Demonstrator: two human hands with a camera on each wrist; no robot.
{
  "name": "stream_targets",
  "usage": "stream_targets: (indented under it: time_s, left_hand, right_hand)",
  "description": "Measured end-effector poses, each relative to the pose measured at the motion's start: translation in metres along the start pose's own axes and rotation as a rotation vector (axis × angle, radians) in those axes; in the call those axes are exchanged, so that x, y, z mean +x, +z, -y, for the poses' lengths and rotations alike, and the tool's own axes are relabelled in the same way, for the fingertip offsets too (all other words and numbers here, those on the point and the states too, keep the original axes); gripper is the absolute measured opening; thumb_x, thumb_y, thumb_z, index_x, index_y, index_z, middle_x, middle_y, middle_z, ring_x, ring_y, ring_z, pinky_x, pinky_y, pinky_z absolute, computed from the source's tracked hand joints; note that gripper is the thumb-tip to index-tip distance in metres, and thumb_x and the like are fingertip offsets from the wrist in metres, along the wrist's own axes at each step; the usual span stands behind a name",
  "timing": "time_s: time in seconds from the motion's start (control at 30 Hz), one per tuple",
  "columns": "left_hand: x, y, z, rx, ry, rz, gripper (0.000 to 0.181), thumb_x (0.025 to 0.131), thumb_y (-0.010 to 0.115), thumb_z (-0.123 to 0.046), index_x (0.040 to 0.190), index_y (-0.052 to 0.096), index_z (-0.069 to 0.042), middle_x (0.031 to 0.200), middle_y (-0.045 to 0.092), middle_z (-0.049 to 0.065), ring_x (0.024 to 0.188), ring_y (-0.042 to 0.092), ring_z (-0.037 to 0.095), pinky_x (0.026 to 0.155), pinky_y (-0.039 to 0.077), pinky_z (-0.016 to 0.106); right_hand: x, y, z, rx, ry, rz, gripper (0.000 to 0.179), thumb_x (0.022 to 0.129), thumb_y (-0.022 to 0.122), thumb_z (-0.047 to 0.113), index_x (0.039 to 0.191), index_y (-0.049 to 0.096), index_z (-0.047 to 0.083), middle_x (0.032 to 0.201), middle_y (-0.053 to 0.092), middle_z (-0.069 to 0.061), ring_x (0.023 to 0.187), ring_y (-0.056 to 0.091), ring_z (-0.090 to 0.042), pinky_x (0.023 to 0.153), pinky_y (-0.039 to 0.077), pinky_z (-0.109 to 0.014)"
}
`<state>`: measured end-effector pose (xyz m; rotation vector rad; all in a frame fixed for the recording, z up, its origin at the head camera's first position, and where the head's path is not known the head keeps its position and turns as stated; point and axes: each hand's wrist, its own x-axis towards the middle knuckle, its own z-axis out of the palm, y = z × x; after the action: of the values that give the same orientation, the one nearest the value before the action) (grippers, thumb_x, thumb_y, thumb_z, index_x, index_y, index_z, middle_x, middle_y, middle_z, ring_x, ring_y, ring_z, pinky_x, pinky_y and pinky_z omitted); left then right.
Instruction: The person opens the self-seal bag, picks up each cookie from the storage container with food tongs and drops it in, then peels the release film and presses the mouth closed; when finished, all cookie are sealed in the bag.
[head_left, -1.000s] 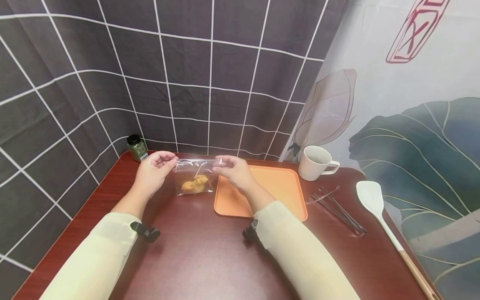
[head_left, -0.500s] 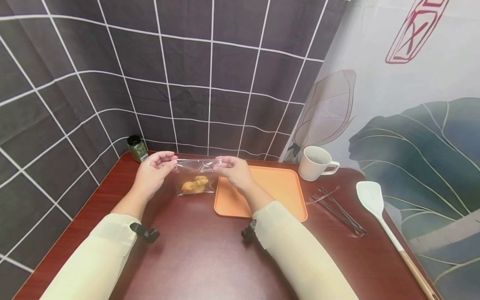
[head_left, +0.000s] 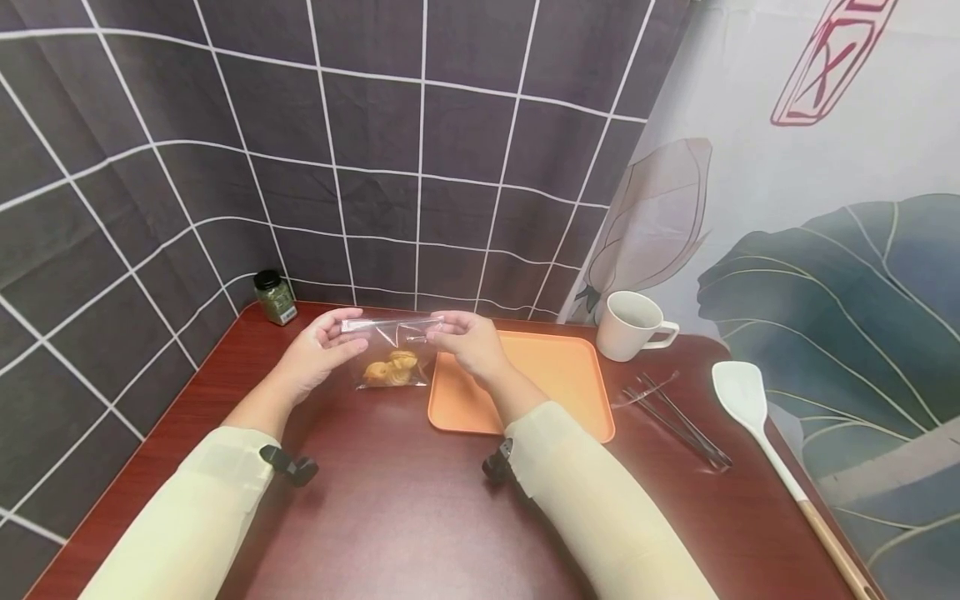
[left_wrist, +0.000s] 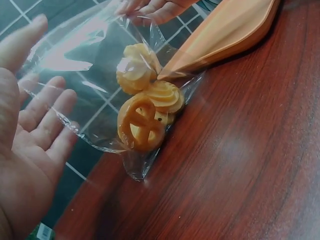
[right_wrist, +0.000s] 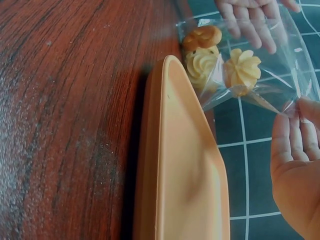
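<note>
A clear plastic bag [head_left: 393, 333] stands upright on the table left of the orange tray, with piped cookies [left_wrist: 162, 96] and a pretzel-shaped cookie [left_wrist: 141, 125] at its bottom. My right hand [head_left: 476, 346] pinches the bag's upper right corner between thumb and fingers. At the upper left side is my left hand [head_left: 311, 357], its thumb spread away from the fingers. Those fingers [right_wrist: 245, 17] reach straight out behind the bag, as the right wrist view shows, and none of them curl round it.
The orange tray [head_left: 562, 375] lies partly under my right forearm. A white mug [head_left: 628, 325] stands behind it to the right. Tongs [head_left: 678, 421] and a white spatula [head_left: 742, 392] lie farther right. A dark-lidded jar [head_left: 276, 297] stands at the back left corner.
My left hand has loosened its pinch on the bag's left corner, and its thumb and fingers have spread apart. My right hand keeps its place, still pinching.
</note>
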<state>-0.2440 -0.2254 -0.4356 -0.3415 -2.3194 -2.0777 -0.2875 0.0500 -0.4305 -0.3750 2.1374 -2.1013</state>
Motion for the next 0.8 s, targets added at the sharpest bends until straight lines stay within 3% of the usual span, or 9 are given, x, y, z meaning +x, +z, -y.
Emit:
stream_targets:
  time_s: [0.2,0.37,0.47,0.63,0.8]
  left_hand:
    - [0.0031,0.0024,-0.0022,0.046,-0.036,0.013,0.071,0.099,0.075,-0.010,0.159,0.038,0.000,0.127,0.069,-0.005,0.113,0.070,-0.004,0.094,0.057,0.013]
    - [0.0041,0.0020,-0.0031,0.204,-0.049,-0.048,0.059,0.099,0.078,-0.022,0.150,0.055,-0.004,0.134,0.074,0.016,0.103,0.068,-0.012,0.089,0.056,0.010]
    - [0.0043,0.0005,-0.0021,0.241,-0.042,-0.060,0.050,0.099,0.079,-0.025,0.143,0.063,-0.006,0.136,0.072,0.023,0.100,0.070,-0.013,0.087,0.056,0.010]
    - [0.0058,-0.0020,-0.0005,0.256,-0.029,-0.064,0.043,0.099,0.079,-0.022,0.136,0.068,-0.004,0.129,0.076,0.020,0.097,0.073,-0.012,0.085,0.057,0.011]
    - [0.0055,-0.0035,0.0001,0.318,-0.024,-0.109,0.041,0.096,0.082,-0.032,0.127,0.074,-0.007,0.114,0.084,0.005,0.091,0.072,-0.011,0.080,0.057,0.012]
  right_hand:
    - [0.0000,0.0011,0.0011,0.000,-0.004,-0.011,0.036,0.091,0.079,-0.003,0.126,0.073,-0.003,0.119,0.078,-0.028,0.092,0.079,-0.010,0.096,0.065,-0.037]
    - [0.0008,0.0015,0.0010,-0.001,-0.002,0.003,0.036,0.092,0.078,-0.002,0.127,0.072,-0.004,0.124,0.073,-0.034,0.091,0.078,-0.008,0.096,0.064,-0.034]
    - [0.0012,0.0015,0.0013,-0.011,0.004,-0.001,0.036,0.092,0.078,-0.002,0.127,0.072,-0.004,0.122,0.075,-0.031,0.090,0.077,-0.007,0.095,0.065,-0.033]
    - [0.0009,0.0012,0.0016,-0.020,0.006,-0.009,0.037,0.091,0.079,-0.002,0.128,0.072,-0.004,0.119,0.078,-0.025,0.091,0.077,-0.008,0.095,0.065,-0.033]
    - [0.0001,0.0014,0.0012,-0.031,0.009,-0.014,0.036,0.092,0.079,0.000,0.127,0.073,-0.003,0.117,0.079,-0.023,0.091,0.077,-0.008,0.095,0.065,-0.033]
